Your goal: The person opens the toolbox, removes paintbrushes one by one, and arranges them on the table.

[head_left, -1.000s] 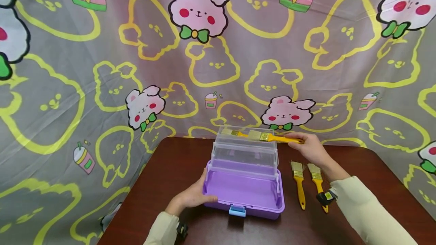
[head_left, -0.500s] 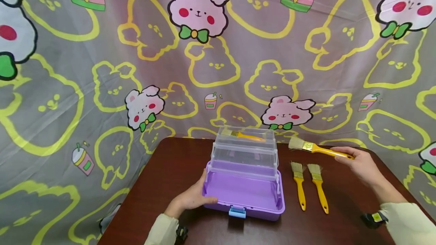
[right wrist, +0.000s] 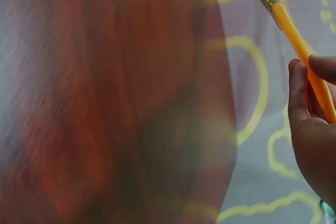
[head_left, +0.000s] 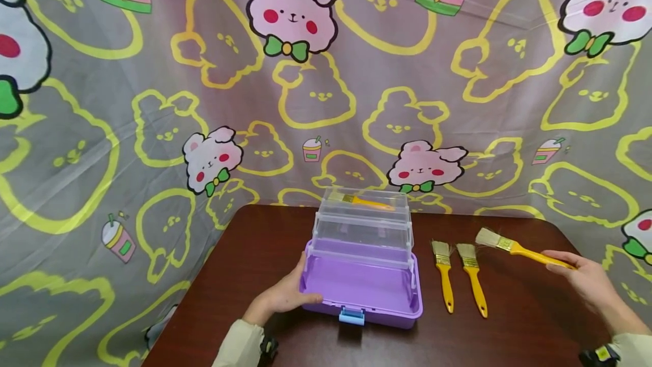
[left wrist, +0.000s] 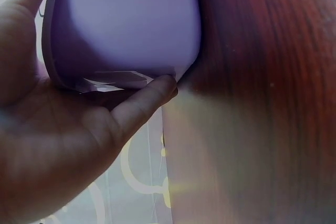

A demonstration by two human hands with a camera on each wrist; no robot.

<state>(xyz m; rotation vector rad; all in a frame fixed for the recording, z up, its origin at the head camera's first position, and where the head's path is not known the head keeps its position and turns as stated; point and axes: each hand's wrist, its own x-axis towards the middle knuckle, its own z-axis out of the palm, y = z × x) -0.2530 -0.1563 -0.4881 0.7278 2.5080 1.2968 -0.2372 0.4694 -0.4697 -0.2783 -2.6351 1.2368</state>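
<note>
A purple toolbox (head_left: 387, 318) with a blue latch stands open, its clear tiered trays (head_left: 361, 228) raised at the back. One yellow-handled paintbrush (head_left: 372, 204) lies in the top tray. My left hand (head_left: 285, 293) holds the box's left end, thumb over the front rim; in the left wrist view its fingers (left wrist: 142, 103) lie along the purple wall. To the right of the box, my right hand (head_left: 586, 276) pinches another paintbrush (head_left: 530, 254) near the end of its yellow handle, bristles pointing left. The right wrist view shows thumb and fingers around that handle (right wrist: 296, 38).
Two more paintbrushes, one (head_left: 444, 279) nearer the box and one (head_left: 474, 282) beside it, lie on the dark wooden table (head_left: 519, 321), bristles away from me. A patterned cloth (head_left: 326, 112) hangs behind and along the left side of the table.
My right hand has moved right and toward me, taking its paintbrush from over the top tray to the table's right side. My left hand stays on the toolbox.
</note>
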